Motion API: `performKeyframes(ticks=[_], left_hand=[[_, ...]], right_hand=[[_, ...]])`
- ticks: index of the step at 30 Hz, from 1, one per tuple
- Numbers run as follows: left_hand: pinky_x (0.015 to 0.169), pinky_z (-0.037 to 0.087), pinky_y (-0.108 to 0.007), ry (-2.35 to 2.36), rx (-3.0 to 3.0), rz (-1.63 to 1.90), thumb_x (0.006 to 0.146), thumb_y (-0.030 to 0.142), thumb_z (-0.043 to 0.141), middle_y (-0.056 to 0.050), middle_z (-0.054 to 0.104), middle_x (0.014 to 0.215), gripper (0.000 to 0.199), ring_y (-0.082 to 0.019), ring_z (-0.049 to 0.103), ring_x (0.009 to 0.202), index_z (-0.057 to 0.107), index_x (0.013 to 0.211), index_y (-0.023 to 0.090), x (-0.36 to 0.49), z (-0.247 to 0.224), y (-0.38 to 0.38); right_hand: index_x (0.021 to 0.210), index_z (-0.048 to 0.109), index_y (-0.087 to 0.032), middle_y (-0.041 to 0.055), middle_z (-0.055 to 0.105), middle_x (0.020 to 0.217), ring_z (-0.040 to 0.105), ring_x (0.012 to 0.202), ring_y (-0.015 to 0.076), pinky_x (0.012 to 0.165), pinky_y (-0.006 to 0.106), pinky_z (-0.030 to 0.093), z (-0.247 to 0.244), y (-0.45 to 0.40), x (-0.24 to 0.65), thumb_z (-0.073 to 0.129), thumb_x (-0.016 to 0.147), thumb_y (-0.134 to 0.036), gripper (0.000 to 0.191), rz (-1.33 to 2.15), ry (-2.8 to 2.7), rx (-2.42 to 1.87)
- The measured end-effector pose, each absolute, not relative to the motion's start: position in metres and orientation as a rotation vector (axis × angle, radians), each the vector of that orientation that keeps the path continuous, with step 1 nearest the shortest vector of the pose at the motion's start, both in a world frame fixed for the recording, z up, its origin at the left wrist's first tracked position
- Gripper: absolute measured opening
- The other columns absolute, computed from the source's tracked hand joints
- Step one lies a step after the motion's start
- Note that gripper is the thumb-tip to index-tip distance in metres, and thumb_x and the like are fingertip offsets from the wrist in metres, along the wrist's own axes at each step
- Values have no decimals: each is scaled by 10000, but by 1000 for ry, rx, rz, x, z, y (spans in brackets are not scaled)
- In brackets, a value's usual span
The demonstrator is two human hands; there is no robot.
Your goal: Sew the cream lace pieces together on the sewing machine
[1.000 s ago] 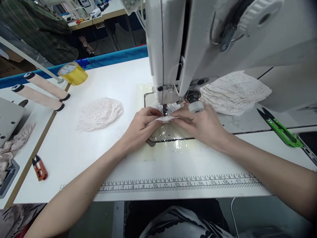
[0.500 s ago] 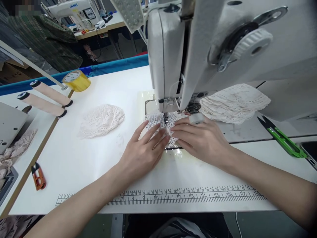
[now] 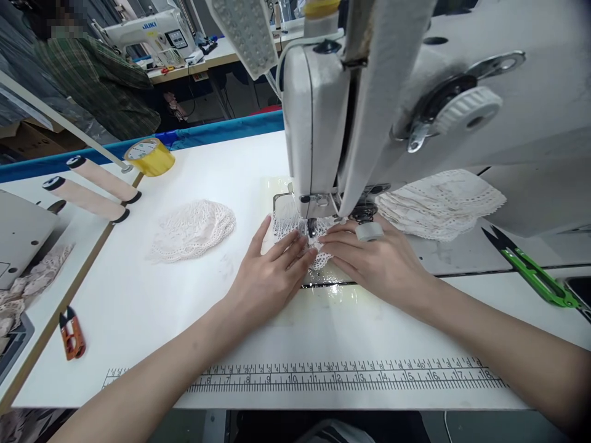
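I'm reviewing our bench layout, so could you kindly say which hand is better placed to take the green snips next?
The right hand, probably: the green snips lie on its side, while the left hand is farther away. Both hands touch the lace, so neither looks free.

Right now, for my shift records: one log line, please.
left hand: on lace | right hand: on lace | presser foot: over lace

Sewing wkshop: big machine (image 3: 318, 123) at 1 o'clock, 2nd machine (image 3: 150, 38) (JUKI, per label) at 11 w/ person (image 3: 95, 86) nearby, thread spools (image 3: 87, 200) at 10, ruler scale (image 3: 351, 378) on counter (image 3: 231, 157) at 6.
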State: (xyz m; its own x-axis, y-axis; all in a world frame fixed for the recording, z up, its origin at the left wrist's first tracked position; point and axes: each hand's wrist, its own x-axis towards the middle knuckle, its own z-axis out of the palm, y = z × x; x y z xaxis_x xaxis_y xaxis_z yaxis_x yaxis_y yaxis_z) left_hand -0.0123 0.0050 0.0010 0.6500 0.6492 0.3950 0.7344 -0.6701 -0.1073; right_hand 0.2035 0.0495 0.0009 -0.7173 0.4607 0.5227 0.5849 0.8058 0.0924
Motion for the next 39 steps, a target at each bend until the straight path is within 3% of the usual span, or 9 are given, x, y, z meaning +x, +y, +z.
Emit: performKeyframes(ticks=[11, 15, 19, 29, 39], left_hand=[[1149, 253, -651, -1154, -2544, -489, 964, 271, 504, -92, 684, 1212, 303, -268, 618, 1178, 632, 1227, 194, -11, -2, 16], [1157, 298, -566, -1120, -2529, -477, 955, 255, 522, -73, 685, 1215, 303, -235, 619, 1172, 628, 1228, 181, -9, 2, 2], [1159, 325, -492, -1108, -2542, -515, 946, 227, 530, -76, 710, 1164, 287, -205, 644, 1129, 643, 1195, 140, -8, 3, -9], [1185, 274, -540, -1102, -2571, -556, 954, 241, 520, -104, 707, 1159, 294, -215, 665, 1102, 639, 1185, 103, -9, -1, -5], [1204, 226, -571, -1144, -2583, -547, 958, 275, 513, -108, 697, 1181, 320, -227, 655, 1122, 634, 1192, 93, -10, -1, 2]], right_hand=[[952, 735, -190, 34, 755, 929, 643, 852, 183, 992, 387, 387, -2, 54, 200, 522, 901, -99, 237, -469, -2492, -888], [1044, 712, -147, 42, 748, 995, 646, 855, 189, 1006, 406, 391, -1, 46, 201, 496, 895, -70, 273, -438, -2499, -775], [996, 715, -183, 7, 738, 1049, 639, 853, 183, 987, 403, 413, -2, 40, 203, 474, 882, -23, 311, -416, -2531, -730], [1029, 719, -181, 36, 741, 965, 610, 797, 181, 946, 402, 435, -3, 41, 205, 474, 873, -10, 337, -418, -2531, -776], [1024, 724, -162, 43, 751, 900, 630, 823, 194, 1045, 437, 370, -4, 46, 206, 478, 872, -4, 329, -422, -2525, -760]])
